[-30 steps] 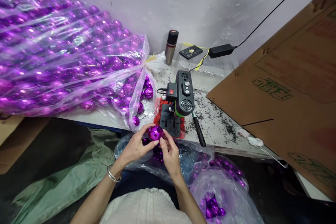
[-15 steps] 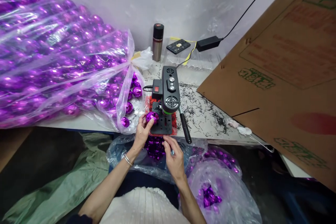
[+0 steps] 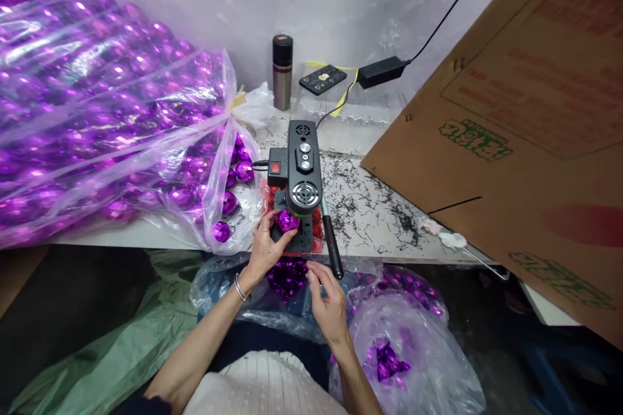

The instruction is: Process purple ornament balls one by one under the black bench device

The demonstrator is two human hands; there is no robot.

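My left hand (image 3: pixel 269 243) grips a shiny purple faceted ball (image 3: pixel 287 220) between thumb and fingers. It holds the ball at the front of a small black bench machine (image 3: pixel 305 162), under the round end of its head and over the dark base plate (image 3: pixel 304 243). My right hand (image 3: pixel 329 301) is apart from the ball, just below the table edge, with thumb and forefinger brought close together. Whatever is between those fingertips is too small to make out. Below the machine, purple shiny pieces (image 3: pixel 288 279) lie in a clear plastic bag on my lap.
A large clear bag of purple balls (image 3: pixel 111 117) fills the left, several loose balls by its mouth. The machine's lever (image 3: pixel 332 246) juts forward. Black scraps (image 3: pixel 374 198) litter the table. A flask (image 3: pixel 282 74), phone (image 3: pixel 322 80) and power adapter (image 3: pixel 383 72) stand behind; a cardboard box (image 3: pixel 511 97) leans right.
My left hand has moved the ball inward, under the machine's head. The right hand stays near the table edge, its fingertips still close together. The whole view has shifted slightly.
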